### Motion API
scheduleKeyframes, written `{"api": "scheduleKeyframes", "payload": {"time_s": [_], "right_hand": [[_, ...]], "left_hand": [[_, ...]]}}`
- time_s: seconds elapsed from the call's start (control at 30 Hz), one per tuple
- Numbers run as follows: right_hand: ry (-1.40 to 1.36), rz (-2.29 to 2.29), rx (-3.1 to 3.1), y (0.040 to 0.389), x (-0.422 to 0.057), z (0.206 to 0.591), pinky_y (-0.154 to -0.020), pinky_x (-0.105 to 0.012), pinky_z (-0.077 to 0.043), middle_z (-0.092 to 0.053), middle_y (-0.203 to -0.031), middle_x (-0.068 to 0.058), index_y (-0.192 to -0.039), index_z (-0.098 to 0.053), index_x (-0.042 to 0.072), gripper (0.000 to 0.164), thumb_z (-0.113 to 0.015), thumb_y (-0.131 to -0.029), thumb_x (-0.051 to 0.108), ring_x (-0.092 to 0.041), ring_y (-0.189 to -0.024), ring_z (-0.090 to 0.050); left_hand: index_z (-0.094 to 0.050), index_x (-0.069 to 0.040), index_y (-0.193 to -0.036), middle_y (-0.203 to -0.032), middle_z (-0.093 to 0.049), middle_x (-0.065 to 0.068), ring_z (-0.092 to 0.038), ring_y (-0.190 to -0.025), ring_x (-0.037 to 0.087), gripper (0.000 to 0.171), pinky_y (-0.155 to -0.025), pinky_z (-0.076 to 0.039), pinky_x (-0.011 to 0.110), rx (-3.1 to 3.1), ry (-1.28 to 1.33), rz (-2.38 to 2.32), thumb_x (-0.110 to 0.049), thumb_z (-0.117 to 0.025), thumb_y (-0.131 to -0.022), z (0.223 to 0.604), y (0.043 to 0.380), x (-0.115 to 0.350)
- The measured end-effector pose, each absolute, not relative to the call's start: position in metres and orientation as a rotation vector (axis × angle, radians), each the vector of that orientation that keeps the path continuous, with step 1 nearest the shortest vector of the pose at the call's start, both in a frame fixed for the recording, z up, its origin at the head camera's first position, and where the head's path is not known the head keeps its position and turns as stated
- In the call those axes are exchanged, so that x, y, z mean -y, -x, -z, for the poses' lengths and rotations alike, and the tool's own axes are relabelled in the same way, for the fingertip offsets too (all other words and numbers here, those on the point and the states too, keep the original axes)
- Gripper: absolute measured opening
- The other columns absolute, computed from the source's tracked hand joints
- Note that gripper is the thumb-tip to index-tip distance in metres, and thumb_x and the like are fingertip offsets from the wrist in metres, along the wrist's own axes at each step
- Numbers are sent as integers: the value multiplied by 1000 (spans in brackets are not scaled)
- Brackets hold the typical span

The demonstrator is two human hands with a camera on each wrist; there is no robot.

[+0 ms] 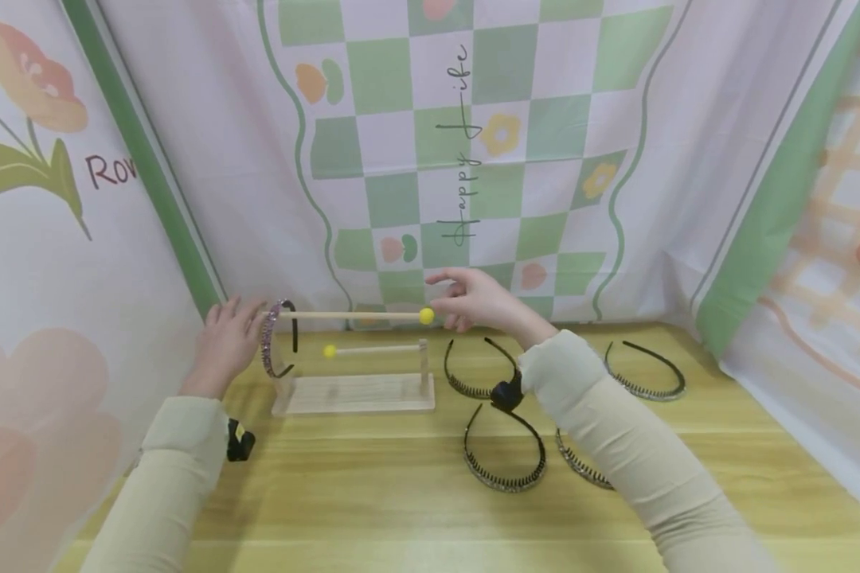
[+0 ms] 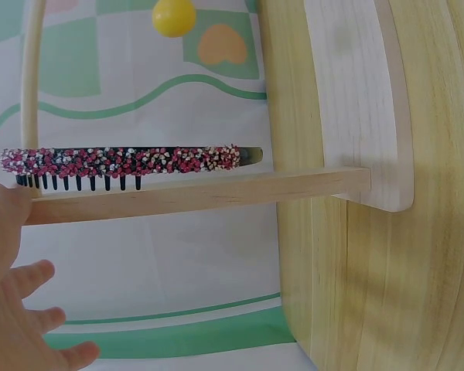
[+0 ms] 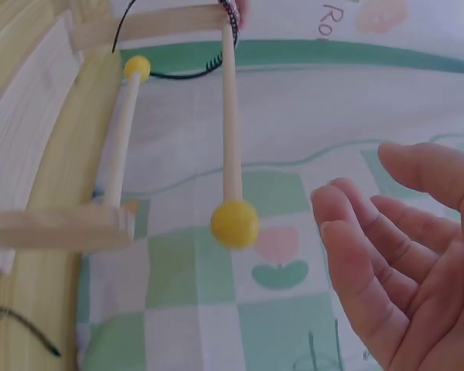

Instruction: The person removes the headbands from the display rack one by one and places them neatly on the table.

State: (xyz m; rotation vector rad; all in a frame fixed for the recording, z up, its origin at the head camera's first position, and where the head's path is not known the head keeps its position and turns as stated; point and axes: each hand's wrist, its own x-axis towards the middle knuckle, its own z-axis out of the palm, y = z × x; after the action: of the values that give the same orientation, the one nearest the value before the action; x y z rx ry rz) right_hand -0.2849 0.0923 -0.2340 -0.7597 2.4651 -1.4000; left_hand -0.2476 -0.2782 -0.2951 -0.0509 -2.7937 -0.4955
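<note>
A headband [image 1: 268, 342] set with pink and silver stones hangs on the upper rod [image 1: 358, 316] of a wooden stand [image 1: 361, 394], at the rod's left end against the upright post [image 2: 216, 197]. My left hand [image 1: 225, 338] touches the top of the headband and post, its other fingers spread loosely. The headband's comb teeth face the post in the left wrist view. Beside the yellow ball [image 3: 234, 224] at the rod's free end, my right hand [image 3: 406, 263] is held with relaxed fingers, apart from the ball and holding nothing.
Several dark headbands lie on the wooden table to the right, including one in front [image 1: 505, 481] and one at far right [image 1: 655, 394]. The stand's lower rod [image 1: 376, 350] ends in another yellow ball [image 1: 330, 351]. Printed curtains surround the table.
</note>
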Motion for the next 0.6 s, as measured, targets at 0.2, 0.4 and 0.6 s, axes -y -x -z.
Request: {"api": "scheduleKeyframes", "payload": {"time_s": [0.2, 0.4, 0.6], "right_hand": [[792, 1415, -2471, 287, -67, 226, -63, -38, -55, -64, -96, -14, -133, -44, 13, 48, -62, -89, 14, -30, -74, -62], [830, 1451, -2462, 288, -48, 220, -68, -46, -54, -64, -92, -12, -134, -44, 13, 50, -62, -88, 12, -30, -73, -62], [882, 1478, -2408, 289, -28, 220, -64, -40, -55, -63, -94, -15, -136, -41, 10, 51, -61, -89, 9, -33, -74, -62]], "left_hand": [[-34, -7, -140, -146, -11, 30, -7, -128, 56, 52, -93, -9, 74, 2798, 42, 503, -40, -23, -101, 294, 247, 278], [-33, -7, -140, -146, -10, 30, -5, -128, 56, 52, -93, -9, 74, 2794, 54, 521, -40, -23, -101, 295, 247, 279], [-33, -8, -141, -147, -9, 29, -4, -128, 55, 53, -93, -9, 74, 2797, 47, 529, -42, -22, -100, 296, 247, 279]]}}
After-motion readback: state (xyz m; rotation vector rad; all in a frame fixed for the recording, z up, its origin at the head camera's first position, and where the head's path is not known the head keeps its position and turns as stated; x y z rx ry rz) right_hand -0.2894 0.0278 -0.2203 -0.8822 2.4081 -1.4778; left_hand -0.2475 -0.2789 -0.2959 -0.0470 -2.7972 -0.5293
